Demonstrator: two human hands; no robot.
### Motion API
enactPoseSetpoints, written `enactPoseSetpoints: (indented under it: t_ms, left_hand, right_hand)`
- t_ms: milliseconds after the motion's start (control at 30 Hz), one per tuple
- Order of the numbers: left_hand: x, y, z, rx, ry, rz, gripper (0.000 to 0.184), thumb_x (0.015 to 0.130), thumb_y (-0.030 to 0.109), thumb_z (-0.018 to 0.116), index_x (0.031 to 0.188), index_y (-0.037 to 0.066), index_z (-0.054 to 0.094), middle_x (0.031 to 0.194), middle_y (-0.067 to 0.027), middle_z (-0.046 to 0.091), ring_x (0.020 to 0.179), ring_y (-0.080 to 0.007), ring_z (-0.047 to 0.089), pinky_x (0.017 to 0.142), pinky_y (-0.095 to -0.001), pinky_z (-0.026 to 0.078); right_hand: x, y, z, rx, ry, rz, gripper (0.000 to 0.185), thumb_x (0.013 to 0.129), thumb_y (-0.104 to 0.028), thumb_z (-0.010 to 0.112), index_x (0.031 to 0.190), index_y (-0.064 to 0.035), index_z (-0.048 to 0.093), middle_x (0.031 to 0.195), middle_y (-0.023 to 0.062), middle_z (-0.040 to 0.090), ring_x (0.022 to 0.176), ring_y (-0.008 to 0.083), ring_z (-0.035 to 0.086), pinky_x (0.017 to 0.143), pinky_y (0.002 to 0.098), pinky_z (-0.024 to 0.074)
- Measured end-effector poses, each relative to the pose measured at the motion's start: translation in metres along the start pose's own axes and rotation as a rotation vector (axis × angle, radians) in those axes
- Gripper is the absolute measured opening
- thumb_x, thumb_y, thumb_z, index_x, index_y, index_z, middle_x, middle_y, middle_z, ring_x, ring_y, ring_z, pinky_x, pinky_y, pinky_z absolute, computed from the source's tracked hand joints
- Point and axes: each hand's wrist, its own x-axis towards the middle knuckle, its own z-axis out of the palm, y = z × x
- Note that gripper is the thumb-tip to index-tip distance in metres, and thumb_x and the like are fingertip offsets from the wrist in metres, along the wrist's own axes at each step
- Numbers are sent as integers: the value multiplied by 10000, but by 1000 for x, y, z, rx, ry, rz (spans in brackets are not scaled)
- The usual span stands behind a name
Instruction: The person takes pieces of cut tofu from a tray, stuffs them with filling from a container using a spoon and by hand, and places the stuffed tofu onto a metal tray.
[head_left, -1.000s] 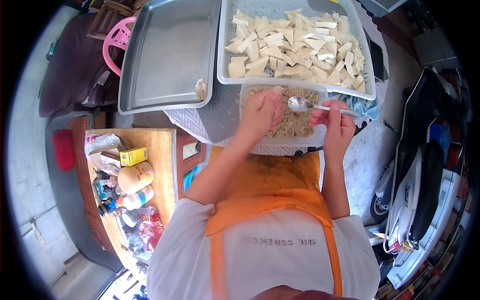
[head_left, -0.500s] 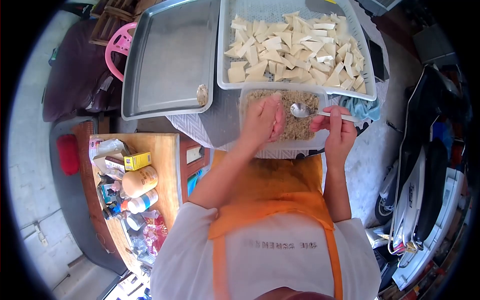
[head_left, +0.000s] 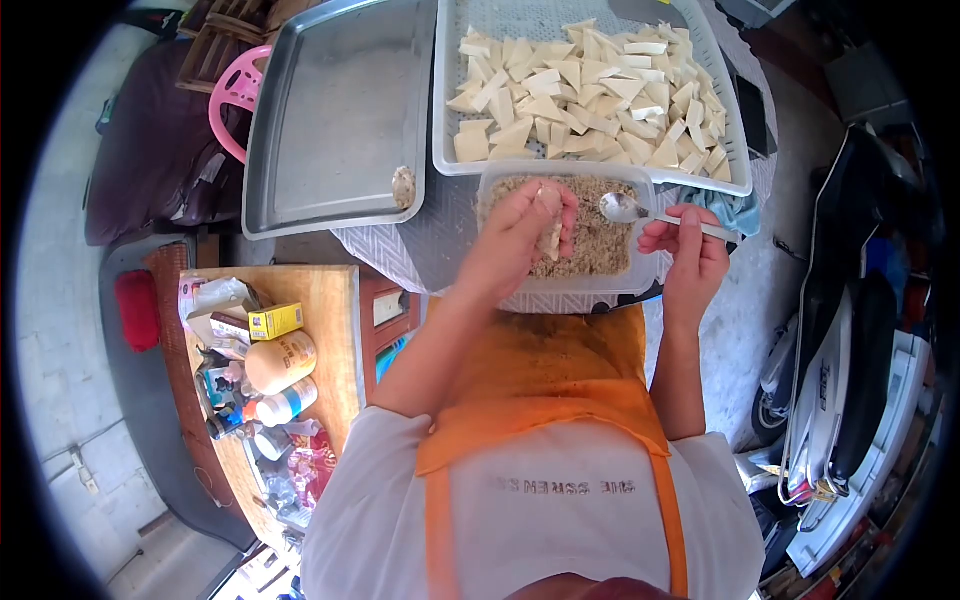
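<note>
My left hand [head_left: 508, 240] is closed around a pale, filled piece of tofu [head_left: 550, 238], held over the clear plastic tub [head_left: 645, 268]. Part of the piece is hidden by the fingers. Brown crumbly filling [head_left: 600, 250] lies in the tub. My right hand [head_left: 692, 258] grips a metal spoon [head_left: 622, 208] by its handle; the bowl points left above the filling. Behind the tub, a white perforated tray [head_left: 742, 180] holds many pale tofu triangles [head_left: 600, 100]. One filled piece [head_left: 403, 188] rests in the near right corner of the metal tray [head_left: 340, 110].
A blue cloth [head_left: 732, 212] lies at the table's right edge, near a dark phone-like slab [head_left: 752, 118]. A wooden cabinet [head_left: 335, 340] with jars [head_left: 281, 363] and boxes stands to my left. Farther left is a pink plastic handle [head_left: 236, 92]; a scooter [head_left: 830, 400] stands at right.
My right hand and spoon have moved right, away from my left hand. My left hand has turned and loosened somewhat, so the tofu piece in it now shows.
</note>
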Motion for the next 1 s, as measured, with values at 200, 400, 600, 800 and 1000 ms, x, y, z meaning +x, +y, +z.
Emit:
enactPoseSetpoints:
  t_ms: [200, 400, 600, 800, 1000]
  left_hand:
    - [4, -6, -6, -4, -41, 95, 231, 1003, 204, 393, 973, 42, 554, 739, -35, 503, 627, -150, 473, 570, -272, 410]
    - [2, 2, 2, 80, 22, 137, 256, 1008, 207, 379, 972, 30, 559, 731, -38, 501, 635, -133, 481, 568, -257, 403]
    - [4, -5, -11, 68, -13, 121, 269, 1004, 226, 392, 994, 20, 564, 747, -53, 525, 641, -148, 515, 594, -264, 427]
    - [4, -1, -5, 18, 146, 5, 410, 1025, 354, 316, 1064, 25, 558, 800, -71, 562, 662, -171, 534, 610, -278, 441]
    - [6, -5, -5, 74, 138, 9, 542, 1021, 459, 227, 1123, 36, 551, 851, -62, 582, 714, -166, 543, 623, -275, 448]
  right_hand:
    - [3, -3, 4, 36, -5, -27, 223, 991, -146, 427, 947, 27, 560, 702, 112, 632, 564, 154, 618, 538, 273, 532]
    - [-1, -5, 12, 59, 1, -31, 223, 992, -147, 422, 949, 24, 558, 705, 111, 633, 560, 155, 616, 544, 268, 531]
    - [-3, -4, 22, 83, -26, -41, 213, 989, -140, 426, 942, 21, 557, 705, 104, 632, 567, 152, 617, 545, 263, 529]
    - [-6, -6, 30, 119, -51, -21, 211, 989, -138, 425, 938, 14, 561, 721, 97, 634, 565, 150, 623, 544, 258, 528]
    - [-14, -2, 52, -350, -200, -338, 164, 960, -72, 470, 900, 17, 594, 707, 85, 631, 637, 129, 670, 547, 244, 521]
